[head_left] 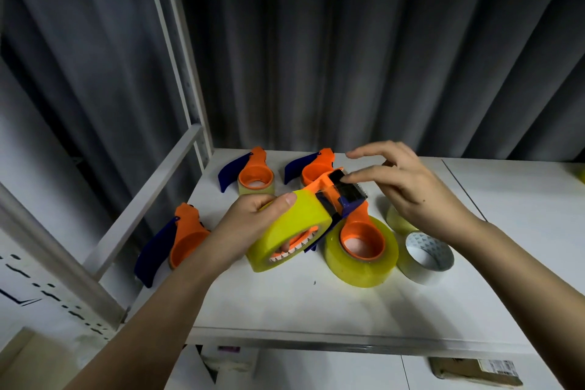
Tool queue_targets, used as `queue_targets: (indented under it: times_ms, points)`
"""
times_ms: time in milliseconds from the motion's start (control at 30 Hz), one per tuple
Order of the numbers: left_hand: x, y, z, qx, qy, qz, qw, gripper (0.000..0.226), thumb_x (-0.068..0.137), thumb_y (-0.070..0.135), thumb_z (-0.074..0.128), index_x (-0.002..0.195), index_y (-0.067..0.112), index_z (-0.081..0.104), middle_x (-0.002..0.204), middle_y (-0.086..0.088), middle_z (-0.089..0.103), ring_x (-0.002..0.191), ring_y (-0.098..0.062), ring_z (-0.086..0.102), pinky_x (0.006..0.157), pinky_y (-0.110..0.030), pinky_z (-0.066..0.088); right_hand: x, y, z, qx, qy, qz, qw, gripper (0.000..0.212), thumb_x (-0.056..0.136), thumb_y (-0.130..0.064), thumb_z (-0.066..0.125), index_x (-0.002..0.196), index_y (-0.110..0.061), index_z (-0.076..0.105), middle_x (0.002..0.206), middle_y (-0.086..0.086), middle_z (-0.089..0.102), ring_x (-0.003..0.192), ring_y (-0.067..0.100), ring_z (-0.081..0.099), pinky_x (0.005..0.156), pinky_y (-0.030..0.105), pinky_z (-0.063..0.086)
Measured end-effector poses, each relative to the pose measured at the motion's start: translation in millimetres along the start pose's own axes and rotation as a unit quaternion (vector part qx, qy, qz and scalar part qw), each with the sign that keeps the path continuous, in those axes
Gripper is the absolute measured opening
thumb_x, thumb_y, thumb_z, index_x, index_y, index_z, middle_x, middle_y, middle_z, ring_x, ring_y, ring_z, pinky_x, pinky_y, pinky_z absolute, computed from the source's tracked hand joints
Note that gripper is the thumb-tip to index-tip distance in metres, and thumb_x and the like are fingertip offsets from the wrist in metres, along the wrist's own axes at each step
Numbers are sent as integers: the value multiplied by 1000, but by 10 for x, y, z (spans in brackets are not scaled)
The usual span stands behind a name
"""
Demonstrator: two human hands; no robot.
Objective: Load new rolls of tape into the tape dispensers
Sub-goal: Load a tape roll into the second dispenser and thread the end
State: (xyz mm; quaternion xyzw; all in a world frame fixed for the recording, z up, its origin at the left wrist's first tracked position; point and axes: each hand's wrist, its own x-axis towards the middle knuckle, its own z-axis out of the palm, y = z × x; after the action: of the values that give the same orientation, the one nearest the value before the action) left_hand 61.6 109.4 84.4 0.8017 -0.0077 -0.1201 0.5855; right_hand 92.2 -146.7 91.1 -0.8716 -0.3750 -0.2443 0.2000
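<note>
Left hand (253,222) grips a full roll of yellow tape (291,228) mounted in an orange plastic dispenser (319,182), held above the white shelf (285,304). Right hand (408,190) rests its fingertips (346,179) on the dispenser's dark cutter head (349,191). On the shelf: three orange and blue dispensers (254,172), (313,166), (185,237); a loaded dispenser (361,250) beside a white-cored loose tape roll (425,258).

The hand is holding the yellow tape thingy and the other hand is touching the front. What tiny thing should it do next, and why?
Probably press the tape end down across the black front plate. The left hand grips the loaded dispenser, clear tape already stretches from the roll toward the plate, and the right hand has its fingertips on that plate, so smoothing it flat looks like the next step.
</note>
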Motion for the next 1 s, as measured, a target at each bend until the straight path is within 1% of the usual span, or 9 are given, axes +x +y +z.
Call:
queue_targets:
  times_ms: [133,233,333,433,500,600,733,867,1000]
  points:
    - [-15,43,-7,2,0,-7,1000,21,90,43,49,89,27,63,106,-9,68,101,-26,64,96,-46,50,-7,62,-4,-6,-34,10,999,49,86,1,39,110,-28,70,131,-4,53,108,21,48,81,36,43]
    - [-23,40,-13,1,-10,-8,1000,24,90,44,50,91,26,64,106,-10,68,101,-27,64,96,-48,50,6,65,-29,8,-45,23,999,48,87,-8,33,111,-28,70,129,-6,53,108,20,48,85,31,40]
    - [-35,53,-31,6,-19,-15,1000,23,89,45,49,91,27,64,104,-7,68,101,-27,64,95,-47,51,11,93,-21,49,-48,41,997,47,89,-2,37,109,-27,71,128,-6,54,112,19,47,93,22,35]
    - [-61,73,-44,-6,-35,-20,999,36,76,54,52,97,26,65,107,-7,69,102,-27,65,96,-49,50,24,113,-21,105,-55,67,991,43,91,-6,37,109,-29,70,128,-8,54,119,14,46,100,17,31]
    - [-83,76,-50,-22,-38,-29,999,46,65,58,53,98,27,64,109,-7,68,104,-28,64,97,-51,49,36,117,-15,153,-56,80,983,39,93,-13,37,109,-26,70,128,-6,55,122,13,47,102,20,33]
    - [-102,85,-45,-39,-45,-37,998,36,70,53,54,94,28,63,107,-5,68,105,-28,64,98,-50,48,56,127,-2,237,-48,102,965,35,95,-4,41,111,-17,69,127,0,56,123,16,50,99,22,39]
    - [-117,87,-32,-60,-36,-42,997,15,88,40,51,87,29,60,95,1,68,100,-26,64,98,-48,48,93,103,39,313,-7,159,936,30,97,-7,48,118,-22,63,123,-7,61,120,10,54,95,21,43]
    - [-138,92,-25,-81,-28,-47,995,14,89,38,51,83,28,59,90,3,68,101,-28,64,98,-50,48,125,43,132,390,62,204,896,31,95,0,51,115,-22,58,116,-3,67,111,9,61,84,16,46]
    - [-143,85,-22,-90,-36,-43,994,17,86,38,54,80,26,63,80,4,72,99,-31,66,97,-51,48,143,30,198,389,84,222,890,23,96,-6,52,111,-22,58,108,1,69,105,17,62,75,18,49]
